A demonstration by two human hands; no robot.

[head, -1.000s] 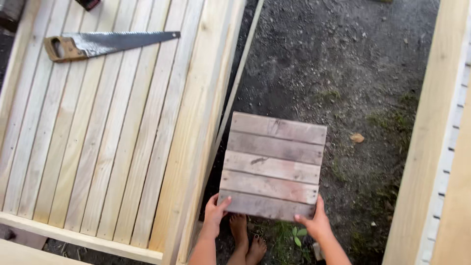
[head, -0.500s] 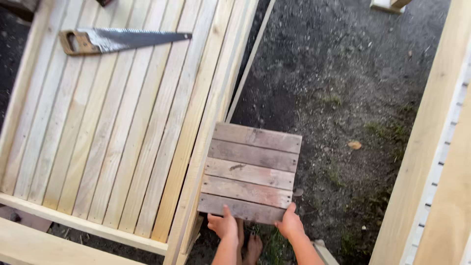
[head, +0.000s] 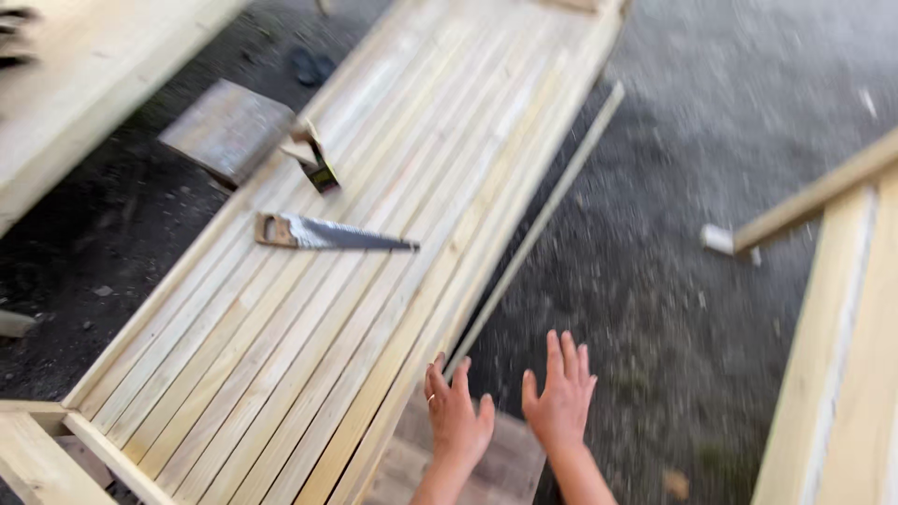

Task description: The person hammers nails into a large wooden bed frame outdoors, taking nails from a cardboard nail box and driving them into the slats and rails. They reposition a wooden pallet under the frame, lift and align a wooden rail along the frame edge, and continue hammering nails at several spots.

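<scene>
Left hand: the left hand (head: 458, 418) is bare and spread, fingers apart, holding nothing; it hovers just above the near corner of the small pallet, with a ring showing on one finger.
Right hand: the right hand (head: 561, 397) is likewise spread wide and empty, palm down, beside the left and slightly farther from the body.
Small pallet: the small pallet (head: 505, 468) of dark grey slats lies flat on the ground directly below and a little nearer than both hands, mostly cut off by the lower edge of the view; its slats run roughly left to right.
Which hand is nearer: both hang over it about equally; I judge the left marginally closer to its visible surface.
Slatted panel: the long pale slatted panel (head: 309, 309) lies to the left of the hands, its long axis running away up the view; its near edge is just beside the left hand.
Thin strip: a thin strip (head: 538, 229) lies along the panel's right edge on the dark ground.
Handsaw: a handsaw (head: 327, 234) rests on the panel, well beyond reach, blade pointing right.
Far board: a second grey board (head: 224, 131) lies past the panel's left edge.
</scene>
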